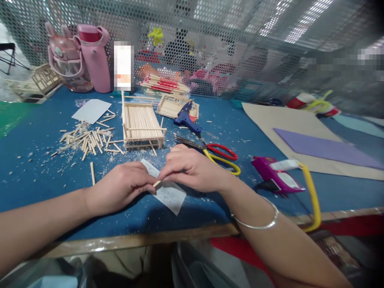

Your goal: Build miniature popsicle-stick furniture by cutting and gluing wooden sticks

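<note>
My left hand (123, 185) and my right hand (192, 167) meet near the front of the table, fingertips pinched on a short wooden stick (157, 183). Only a small piece of the stick shows between them. Beneath the fingers lies a whitish, grey-smudged strip of paper (172, 198), partly hidden by both hands. A loose stick (93, 173) lies just beyond my left wrist. Past my hands stands a small wooden stick bed frame (144, 124) with a slatted top. Scissors (220, 154) with red and yellow handles lie beyond my right hand.
Cut stick pieces (90, 140) and sawdust are scattered at left. A blue glue gun (187, 120) rests by another stick frame (168, 105). At right are a purple device (277, 176), a yellow-handled tool (310, 192) and purple foam sheet (324, 148). Pink bottles (97, 64) stand behind.
</note>
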